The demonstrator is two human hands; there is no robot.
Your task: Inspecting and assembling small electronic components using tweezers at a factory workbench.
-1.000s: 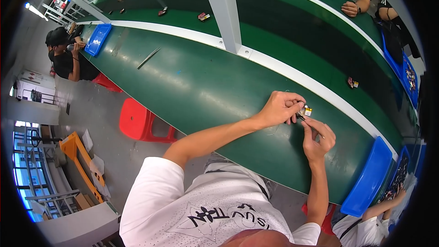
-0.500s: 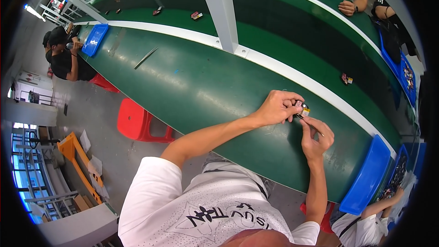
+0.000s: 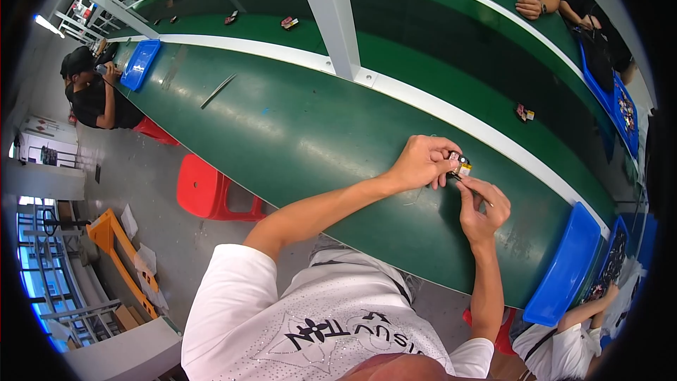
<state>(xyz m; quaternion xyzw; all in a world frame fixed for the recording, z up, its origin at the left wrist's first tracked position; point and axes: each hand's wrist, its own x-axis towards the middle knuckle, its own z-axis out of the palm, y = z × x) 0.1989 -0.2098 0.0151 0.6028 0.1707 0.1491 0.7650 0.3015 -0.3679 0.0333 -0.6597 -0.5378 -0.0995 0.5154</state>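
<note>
Above the green tabletop [image 3: 282,120], my left hand [image 3: 422,164] grips a small electronic assembly [image 3: 463,168] by its upper left side. The assembly is dark, with a pinkish-white patch and a yellow patch; its exact kind is too small to tell. At its lower edge my right hand [image 3: 485,204] has thumb and forefinger pinched on a thin dark piece, perhaps a wire or a slim tool, mostly hidden by the fingers. The two hands nearly meet at the assembly.
Behind a white rail [image 3: 437,111], a dark green belt carries several similar units, one near me [image 3: 524,112]. A grey post [image 3: 328,21] rises from the rail. A blue tray [image 3: 562,268] lies right, another [image 3: 140,65] far left. Red stool [image 3: 201,187] left; co-workers sit around.
The whole view has shifted slightly. Units on the belt have slid a little left relative to the post. Both my hands keep their grip, with only slight finger movement.
</note>
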